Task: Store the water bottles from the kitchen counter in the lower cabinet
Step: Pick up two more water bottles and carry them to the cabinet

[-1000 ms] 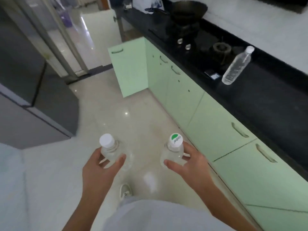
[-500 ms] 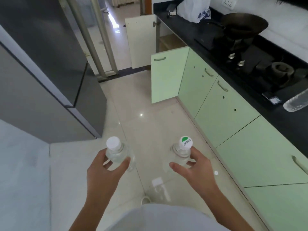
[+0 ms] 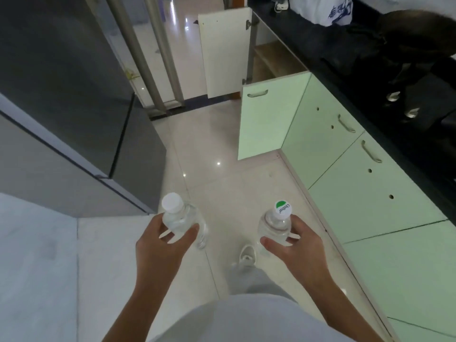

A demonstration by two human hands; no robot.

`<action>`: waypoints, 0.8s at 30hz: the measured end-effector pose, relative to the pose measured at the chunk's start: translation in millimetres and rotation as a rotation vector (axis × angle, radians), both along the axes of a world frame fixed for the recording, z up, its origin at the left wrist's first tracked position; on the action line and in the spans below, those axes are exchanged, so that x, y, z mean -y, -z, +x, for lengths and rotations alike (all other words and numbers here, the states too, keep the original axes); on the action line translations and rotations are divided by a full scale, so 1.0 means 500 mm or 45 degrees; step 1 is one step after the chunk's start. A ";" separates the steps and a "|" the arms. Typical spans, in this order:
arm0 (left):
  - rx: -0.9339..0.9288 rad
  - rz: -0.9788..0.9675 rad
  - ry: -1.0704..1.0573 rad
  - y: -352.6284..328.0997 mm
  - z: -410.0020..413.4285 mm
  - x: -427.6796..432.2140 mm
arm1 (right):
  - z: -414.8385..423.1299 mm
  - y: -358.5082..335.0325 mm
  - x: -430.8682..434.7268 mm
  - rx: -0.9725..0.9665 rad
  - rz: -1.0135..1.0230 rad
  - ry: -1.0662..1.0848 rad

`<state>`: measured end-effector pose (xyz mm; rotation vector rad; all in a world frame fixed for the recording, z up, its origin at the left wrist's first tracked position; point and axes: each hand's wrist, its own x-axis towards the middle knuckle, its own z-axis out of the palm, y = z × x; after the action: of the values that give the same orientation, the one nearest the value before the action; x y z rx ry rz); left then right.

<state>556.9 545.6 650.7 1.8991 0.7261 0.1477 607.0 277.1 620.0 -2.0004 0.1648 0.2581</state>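
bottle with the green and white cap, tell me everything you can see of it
The bottle with the green and white cap is clear plastic, seemingly holding water. Its white cap bears a green patch and printed lettering. It is held roughly upright above the floor, the right hand wrapped around its shoulder and body; its lower part is barely visible.

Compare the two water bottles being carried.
The clear plastic bottle in the left hand has a plain white cap; the clear plastic bottle in the right hand has a white cap with a green patch and printed lettering. The left one leans further forward. Both are capped, gripped near the neck.
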 end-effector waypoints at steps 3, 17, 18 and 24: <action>-0.009 0.013 -0.112 -0.008 0.077 -0.039 | 0.125 0.002 -0.064 0.020 -0.016 -0.140; 0.013 -0.022 -0.585 0.001 0.333 -0.325 | 0.576 -0.036 -0.464 0.020 0.085 -0.553; 0.000 -0.017 -0.581 0.010 0.358 -0.356 | 0.601 -0.030 -0.493 0.025 0.080 -0.539; -0.114 0.061 -0.326 0.004 0.570 -0.503 | 0.743 -0.032 -0.590 0.064 0.059 -0.406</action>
<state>841.7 796.9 648.8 1.8615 1.0342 0.2441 978.3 572.0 635.9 -1.9800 -0.1929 0.4099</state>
